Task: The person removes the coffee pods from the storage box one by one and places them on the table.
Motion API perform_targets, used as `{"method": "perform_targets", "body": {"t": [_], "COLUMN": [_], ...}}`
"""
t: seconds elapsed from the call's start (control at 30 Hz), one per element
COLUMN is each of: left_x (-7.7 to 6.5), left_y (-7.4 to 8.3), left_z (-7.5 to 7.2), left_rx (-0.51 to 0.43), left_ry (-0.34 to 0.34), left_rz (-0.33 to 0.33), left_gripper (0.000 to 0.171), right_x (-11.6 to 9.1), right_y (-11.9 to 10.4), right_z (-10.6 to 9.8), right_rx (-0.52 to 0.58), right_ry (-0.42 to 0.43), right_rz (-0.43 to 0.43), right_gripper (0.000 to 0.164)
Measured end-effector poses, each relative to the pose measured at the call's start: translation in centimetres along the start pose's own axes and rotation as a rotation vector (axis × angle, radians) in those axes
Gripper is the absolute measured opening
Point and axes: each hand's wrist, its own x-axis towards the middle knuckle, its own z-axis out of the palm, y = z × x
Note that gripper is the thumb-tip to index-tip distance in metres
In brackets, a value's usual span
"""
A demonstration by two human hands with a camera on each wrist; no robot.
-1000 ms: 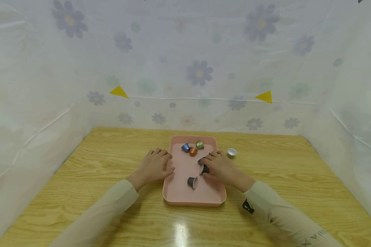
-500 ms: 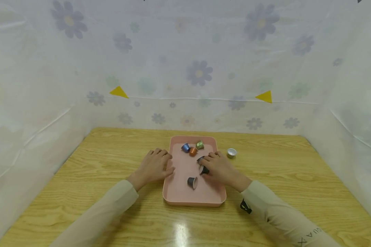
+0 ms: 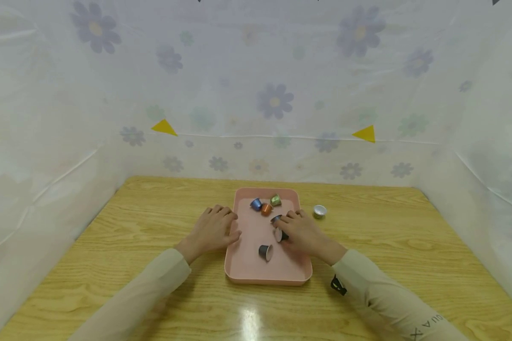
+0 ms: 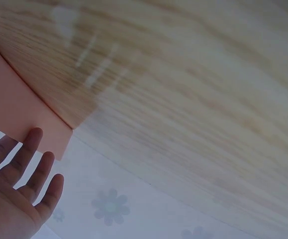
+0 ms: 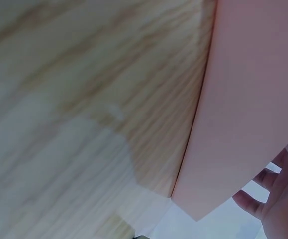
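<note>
Left hand [image 3: 212,229]: rests relaxed, fingers parted, gripping nothing, at the left rim of the pink tray [image 3: 266,276]. Right hand [image 3: 306,233]: bent over the right rim, partly covering two dark pods [image 3: 281,235] in the tray; grip unclear. Beyond: blue pod [image 3: 256,204], orange pod [image 3: 266,209], green pod [image 3: 275,200]. Nearer: another dark pod [image 3: 265,252]. Outside, right: silver-lidded pod [image 3: 319,211] on wooden table [image 3: 153,208]. Behind: floral sheet [image 3: 239,71].

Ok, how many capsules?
7: blue one, orange one, green one far in the tray; two dark ones by the right hand; dark one nearer camera; silver-lidded one outside, right. More may be hidden.
</note>
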Motion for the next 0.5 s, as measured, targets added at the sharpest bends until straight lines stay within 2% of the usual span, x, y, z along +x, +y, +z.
{"method": "perform_targets", "body": {"t": [0.5], "left_x": [-0.01], "left_y": [-0.03], "left_z": [0.05], "left_rx": [-0.006], "left_ry": [-0.001], "left_rz": [0.003], "left_gripper": [0.042], "right_x": [0.15], "right_y": [-0.07], "right_z": [0.03], "right_rx": [0.072], "right_ry": [-0.048], "right_rz": [0.018], "right_gripper": [0.042]}}
